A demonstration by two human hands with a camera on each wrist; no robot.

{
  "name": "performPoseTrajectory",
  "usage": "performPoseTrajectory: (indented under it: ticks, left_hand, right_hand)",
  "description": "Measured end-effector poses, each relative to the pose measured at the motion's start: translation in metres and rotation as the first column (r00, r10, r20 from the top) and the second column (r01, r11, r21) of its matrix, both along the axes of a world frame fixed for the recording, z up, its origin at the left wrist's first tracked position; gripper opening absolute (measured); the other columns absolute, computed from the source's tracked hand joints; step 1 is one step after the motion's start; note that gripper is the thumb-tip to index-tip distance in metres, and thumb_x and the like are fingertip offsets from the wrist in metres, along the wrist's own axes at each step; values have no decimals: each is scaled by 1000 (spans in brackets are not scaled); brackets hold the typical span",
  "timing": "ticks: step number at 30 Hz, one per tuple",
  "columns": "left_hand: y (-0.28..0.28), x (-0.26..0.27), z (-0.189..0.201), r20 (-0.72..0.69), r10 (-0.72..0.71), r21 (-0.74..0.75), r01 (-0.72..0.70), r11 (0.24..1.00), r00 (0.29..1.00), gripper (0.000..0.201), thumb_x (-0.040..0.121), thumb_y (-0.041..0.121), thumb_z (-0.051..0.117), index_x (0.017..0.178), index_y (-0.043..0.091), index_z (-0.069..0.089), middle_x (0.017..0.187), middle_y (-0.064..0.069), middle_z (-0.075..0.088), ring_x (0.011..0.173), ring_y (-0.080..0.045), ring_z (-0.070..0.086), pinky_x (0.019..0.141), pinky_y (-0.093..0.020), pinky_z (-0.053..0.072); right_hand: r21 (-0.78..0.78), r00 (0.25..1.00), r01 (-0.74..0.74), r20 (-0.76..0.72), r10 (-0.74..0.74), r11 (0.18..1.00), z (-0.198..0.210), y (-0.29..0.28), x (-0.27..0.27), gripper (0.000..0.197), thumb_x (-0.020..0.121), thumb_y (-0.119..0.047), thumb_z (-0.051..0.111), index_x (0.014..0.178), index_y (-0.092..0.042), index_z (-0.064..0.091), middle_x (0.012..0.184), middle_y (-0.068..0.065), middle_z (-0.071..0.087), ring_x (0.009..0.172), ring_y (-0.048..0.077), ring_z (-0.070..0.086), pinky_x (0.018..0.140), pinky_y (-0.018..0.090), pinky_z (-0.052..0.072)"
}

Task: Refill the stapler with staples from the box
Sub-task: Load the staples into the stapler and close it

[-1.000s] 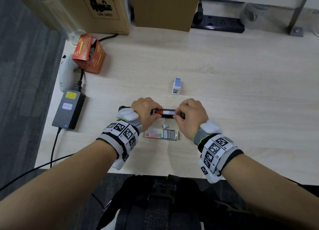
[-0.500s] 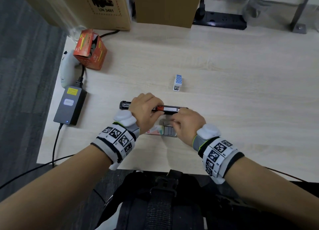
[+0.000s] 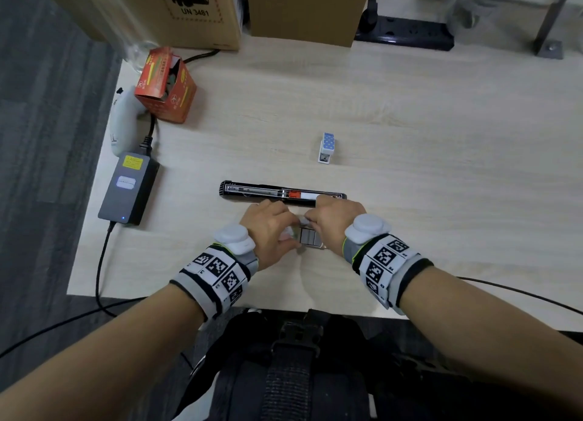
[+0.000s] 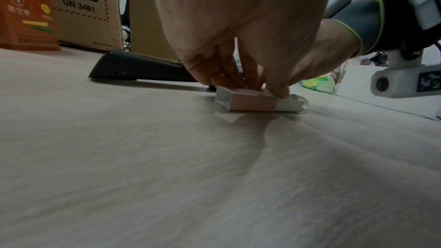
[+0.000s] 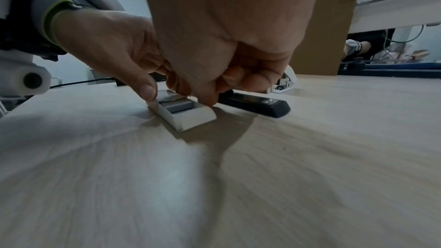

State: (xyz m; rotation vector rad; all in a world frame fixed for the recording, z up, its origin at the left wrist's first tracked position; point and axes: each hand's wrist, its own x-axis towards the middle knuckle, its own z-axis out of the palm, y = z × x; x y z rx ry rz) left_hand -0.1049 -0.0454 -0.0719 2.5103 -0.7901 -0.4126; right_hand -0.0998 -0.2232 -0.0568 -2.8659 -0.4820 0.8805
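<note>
The long black stapler (image 3: 284, 194) lies opened on the table with its red pusher showing; neither hand touches it. Just in front of it sits the small staple box (image 3: 310, 238), its tray slid out with grey staple strips (image 5: 176, 106) inside. My left hand (image 3: 271, 228) grips the box's pink sleeve (image 4: 253, 103), thumb on the near side and fingers on top. My right hand (image 3: 334, 218) is curled, its thumb and forefinger pinching at the far rim of the tray (image 5: 195, 115). Whether they also hold a staple strip is hidden.
A small blue-and-white stapler (image 3: 327, 147) stands beyond the black one. At the left are a grey power adapter (image 3: 129, 188) with its cable and an open orange carton (image 3: 165, 86). Cardboard boxes (image 3: 195, 7) and a power strip (image 3: 407, 35) line the back edge.
Both hands have left the black stapler and come back toward me onto the staple box. The stapler now lies free on the table.
</note>
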Motion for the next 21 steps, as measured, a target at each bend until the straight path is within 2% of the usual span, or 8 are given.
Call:
performPoseTrajectory:
  ticks: [3, 6, 9, 11, 13, 17, 21]
  left_hand:
    - [1, 1, -3, 10, 16, -7, -16, 1000, 1000, 36, 69, 47, 71, 94, 21, 65, 88, -4, 65, 75, -29, 56, 65, -37, 43]
    - [1, 1, -3, -13, 76, -66, -77, 995, 997, 38, 74, 52, 60, 94, 20, 65, 88, -3, 66, 78, -27, 57, 69, -37, 46]
    - [-3, 7, 1, -75, 164, -127, -173, 977, 984, 27, 81, 38, 61, 95, 16, 66, 87, -5, 68, 82, -26, 60, 72, -34, 47]
    - [-8, 13, 5, -97, 184, -95, -193, 977, 978, 14, 86, 31, 61, 92, 18, 66, 83, -2, 67, 80, -24, 60, 67, -28, 43]
    - [-14, 18, 9, -100, 169, -17, -172, 985, 981, 13, 89, 29, 57, 91, 20, 66, 84, -1, 68, 80, -23, 60, 64, -26, 39]
    - [-23, 22, 16, -133, 117, 115, -102, 988, 984, 18, 89, 25, 51, 95, 19, 68, 93, -5, 70, 88, -27, 61, 70, -31, 46]
    - [-24, 21, 14, -156, 155, 101, -140, 985, 975, 17, 87, 22, 53, 94, 21, 68, 94, -4, 71, 89, -27, 62, 71, -32, 47]
  right_hand:
    - [-17, 1000, -29, -10, 29, 999, 0, 1, 2, 14, 93, -20, 51, 102, -21, 62, 109, 4, 53, 95, 29, 59, 65, 31, 38]
    - [10, 1000, -10, 0, 10, 1000, 4, -2, 3, 18, 94, -21, 48, 104, -18, 62, 111, 6, 55, 97, 31, 59, 70, 33, 44]
    - [49, 998, 55, 15, -56, 997, 9, -8, 1, 22, 95, -22, 44, 102, -15, 64, 110, 7, 56, 95, 32, 58, 69, 33, 43]
    - [55, 997, 71, 13, -71, 996, 10, -10, -1, 25, 96, -24, 42, 102, -15, 64, 112, 7, 57, 97, 31, 57, 72, 33, 45]
    - [51, 998, 70, 3, -70, 996, 9, -10, -2, 23, 96, -24, 43, 104, -16, 64, 114, 7, 57, 99, 31, 58, 75, 35, 49]
    - [87, 996, 83, 6, -84, 993, 2, -4, 0, 24, 94, -25, 46, 109, -15, 62, 115, 9, 58, 100, 34, 59, 79, 37, 50]
    - [73, 995, 93, 18, -94, 993, -3, 1, 2, 22, 93, -25, 49, 107, -14, 62, 114, 10, 60, 99, 34, 59, 78, 36, 50]
